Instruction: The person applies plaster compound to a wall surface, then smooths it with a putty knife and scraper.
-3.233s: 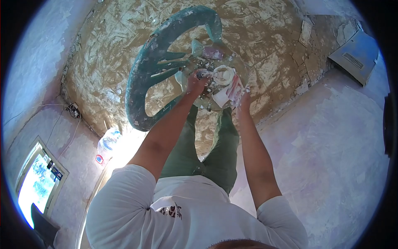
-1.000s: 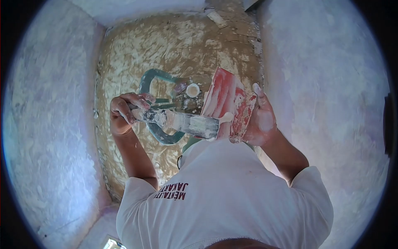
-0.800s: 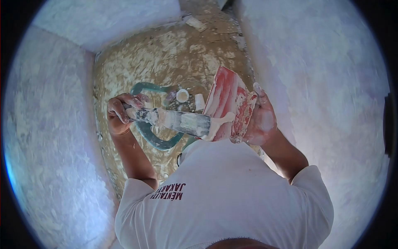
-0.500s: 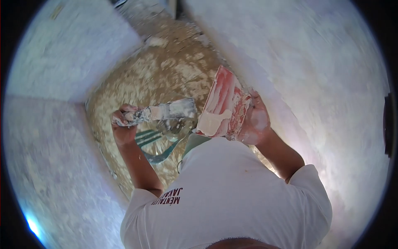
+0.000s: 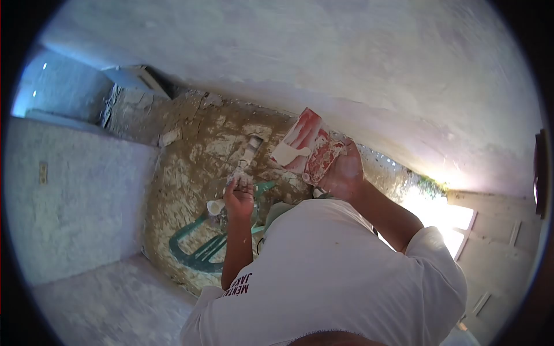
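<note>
My left hand (image 5: 239, 199) is closed round the plaster-caked handle of a putty knife (image 5: 251, 151), its blade pointing up and away from me. In my right hand (image 5: 344, 172) is a red plastic putty board (image 5: 304, 128), gripped along its near right edge. Streaks of pale putty (image 5: 290, 153) cover the board's face, with a thicker patch near its left corner. Knife and board are apart, the blade just left of the board. White smears mark my fingers.
Below my left arm stands a green plastic chair (image 5: 199, 254), with a white cup-like container (image 5: 215, 207) beside it. The floor (image 5: 190, 167) is splattered with plaster. Pale walls (image 5: 358, 69) rise on both sides; bright light enters by an opening (image 5: 456, 222) at right.
My view has turned, bringing the bright opening and more of the chair into sight. The putty knife has swung from pointing at the board to pointing upward, as my left hand moved right and lower.
</note>
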Motion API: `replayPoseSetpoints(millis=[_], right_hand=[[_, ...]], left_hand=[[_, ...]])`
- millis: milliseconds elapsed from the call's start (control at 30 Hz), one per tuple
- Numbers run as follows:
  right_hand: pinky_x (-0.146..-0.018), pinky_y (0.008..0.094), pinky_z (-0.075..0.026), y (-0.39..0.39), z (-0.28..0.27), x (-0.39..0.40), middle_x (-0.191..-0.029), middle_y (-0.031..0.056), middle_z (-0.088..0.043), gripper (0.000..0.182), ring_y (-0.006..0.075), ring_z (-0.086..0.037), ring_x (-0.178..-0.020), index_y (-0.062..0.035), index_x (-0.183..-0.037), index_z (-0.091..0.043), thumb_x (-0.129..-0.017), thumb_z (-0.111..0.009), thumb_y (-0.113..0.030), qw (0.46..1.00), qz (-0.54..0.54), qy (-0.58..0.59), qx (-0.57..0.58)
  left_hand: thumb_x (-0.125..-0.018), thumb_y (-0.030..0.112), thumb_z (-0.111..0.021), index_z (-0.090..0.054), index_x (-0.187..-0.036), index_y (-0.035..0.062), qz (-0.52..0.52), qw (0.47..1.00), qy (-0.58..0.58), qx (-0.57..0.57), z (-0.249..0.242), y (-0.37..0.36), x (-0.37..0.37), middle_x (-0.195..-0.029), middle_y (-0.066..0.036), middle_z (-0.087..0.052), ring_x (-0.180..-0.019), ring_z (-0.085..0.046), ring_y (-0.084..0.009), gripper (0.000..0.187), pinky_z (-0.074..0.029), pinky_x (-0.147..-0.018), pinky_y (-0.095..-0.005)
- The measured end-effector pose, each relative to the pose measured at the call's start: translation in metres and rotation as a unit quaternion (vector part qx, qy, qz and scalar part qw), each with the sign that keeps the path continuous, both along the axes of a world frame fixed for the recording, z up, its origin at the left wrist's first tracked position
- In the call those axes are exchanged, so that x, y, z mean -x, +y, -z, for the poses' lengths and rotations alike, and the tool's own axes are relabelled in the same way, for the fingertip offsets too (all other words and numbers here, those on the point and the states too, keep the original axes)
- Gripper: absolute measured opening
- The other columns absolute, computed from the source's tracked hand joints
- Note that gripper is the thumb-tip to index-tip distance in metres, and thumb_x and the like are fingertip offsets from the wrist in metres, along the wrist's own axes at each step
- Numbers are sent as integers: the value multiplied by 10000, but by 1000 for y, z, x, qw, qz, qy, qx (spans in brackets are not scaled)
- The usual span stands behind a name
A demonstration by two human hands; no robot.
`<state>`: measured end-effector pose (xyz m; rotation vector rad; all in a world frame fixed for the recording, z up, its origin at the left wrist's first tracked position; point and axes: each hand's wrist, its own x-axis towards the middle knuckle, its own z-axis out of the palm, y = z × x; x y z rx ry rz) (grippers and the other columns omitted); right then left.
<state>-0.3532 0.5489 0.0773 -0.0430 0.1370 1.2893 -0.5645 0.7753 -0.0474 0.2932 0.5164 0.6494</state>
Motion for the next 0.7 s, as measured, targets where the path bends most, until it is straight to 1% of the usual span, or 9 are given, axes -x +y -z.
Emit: replayPoseSetpoints(millis=[33, 67, 133, 300, 333, 433, 533, 633, 700], right_hand=[[-998, 506, -349, -10, 3, 1, -1355, 164, -424, 720, 339, -440, -1214, -62, -1352, -371, -831, -436, -555, 1000, 21, 2, -2], [-998, 507, -348, -21, 2, 6, -1357, 164, -417, 716, 338, -432, -1219, -61, -1354, -365, -834, -431, -550, 998, 57, -5, 6], [-997, 510, -347, 1, -21, -4, -1362, 164, -403, 709, 336, -416, -1231, -60, -1359, -352, -840, -421, -539, 992, 120, -23, 31], [-996, 515, -345, -8, -24, 9, -1351, 159, -402, 667, 348, -406, -1233, -80, -1356, -348, -843, -404, -503, 985, 168, -29, -14], [-997, 515, -344, -16, -14, 12, -1352, 158, -400, 660, 351, -404, -1234, -84, -1355, -348, -842, -403, -496, 983, 179, -27, -26], [-1002, 510, -341, -13, -24, 31, -1353, 150, -393, 632, 353, -401, -1236, -102, -1351, -353, -843, -403, -475, 982, 188, -21, -6], [-923, 515, -413, -7, -18, 50, -1328, 123, -452, 590, 349, -462, -1180, -135, -1321, -416, -843, -424, -479, 975, 212, -1, -60], [-923, 511, -416, -1, -20, 67, -1308, 101, -478, 550, 335, -488, -1154, -156, -1290, -453, -843, -435, -476, 970, 245, -1, 11], [-960, 508, -381, 3, -25, 80, -1302, 118, -453, 529, 313, -460, -1177, -159, -1291, -427, -856, -391, -459, 958, 285, -3, 25]], left_hand=[[-825, 91, -607, -583, -938, 27, 22, 999, 18, 16, -9, -13, -9, -881, -89, -612, -850, -596, -192, 132, -466, -898, -387], [-832, 128, -623, -585, -957, 50, -17, 990, 123, 63, -17, -26, -19, -862, -67, -609, -865, -598, -182, 152, -476, -878, -395], [-832, 144, -629, -590, -968, 68, 20, 989, 125, 81, -31, -4, -43, -869, -58, -616, -858, -604, -179, 161, -477, -867, -395], [-837, 199, -633, -615, -949, 94, 110, 987, 100, 68, -45, 17, -50, -863, -32, -659, -808, -625, -156, 155, -473, -850, -378], [-836, 203, -636, -616, -947, 95, 124, 987, 92, 53, -37, 16, -50, -863, -32, -659, -804, -625, -156, 156, -473, -846, -377], [-833, 199, -644, -620, -953, 99, 146, 985, 77, 38, -34, 33, -37, -855, -27, -657, -794, -620, -154, 158, -475, -832, -376], [-835, 175, -642, -617, -976, 99, 158, 983, 95, 17, -42, 35, -32, -836, -25, -648, -783, -612, -152, 162, -477, -821, -378], [-844, 141, -629, -606, -1018, 95, 195, 975, 106, 21, -32, 35, -30, -830, -24, -636, -774, -600, -147, 182, -475, -809, -370], [-844, 138, -630, -606, -1036, 99, 231, 967, 93, 52, -13, 40, -32, -870, -17, -648, -786, -600, -149, 197, -467, -812, -365]])
